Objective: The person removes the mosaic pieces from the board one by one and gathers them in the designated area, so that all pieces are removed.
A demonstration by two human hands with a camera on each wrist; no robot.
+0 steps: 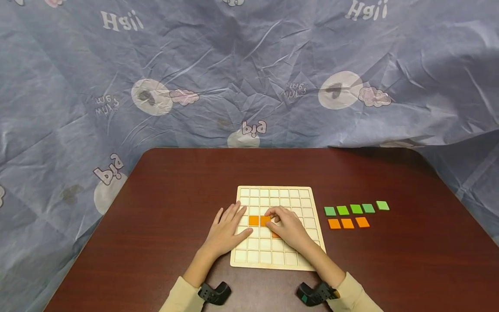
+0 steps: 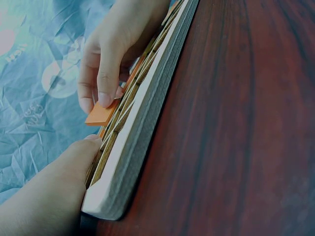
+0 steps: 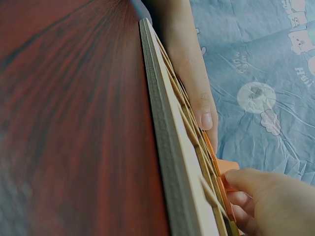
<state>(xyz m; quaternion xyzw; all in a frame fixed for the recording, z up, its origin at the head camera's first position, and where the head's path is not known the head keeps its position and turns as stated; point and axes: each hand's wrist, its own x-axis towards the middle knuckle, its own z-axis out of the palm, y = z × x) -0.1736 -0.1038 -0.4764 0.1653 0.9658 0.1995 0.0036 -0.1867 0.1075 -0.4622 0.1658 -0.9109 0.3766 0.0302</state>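
A pale wooden grid board (image 1: pixel 252 257) lies on the table with square cells. My left hand (image 1: pixel 224 232) rests on its left side, fingers straight and spread. Between thumb and fingers my right hand (image 1: pixel 289 227) pinches an orange square tile (image 1: pixel 265 220), which stands tilted up from the grid in the left wrist view (image 2: pixel 101 114). Just left of it, another orange tile (image 1: pixel 254 220) sits in a cell. A third orange tile (image 1: pixel 275 235) shows partly from under the right hand. In the right wrist view, the left thumb (image 3: pixel 205 121) is on the board near the pinched tile (image 3: pixel 228 166).
Right of the board lies a row of several green tiles (image 1: pixel 355 209), with three orange tiles (image 1: pixel 347 223) in front of it. The dark red-brown table (image 1: pixel 187 186) reaches back to a wrinkled blue-grey printed sheet (image 1: pixel 218 65). Black cameras (image 1: pixel 215 294) are strapped to both wrists.
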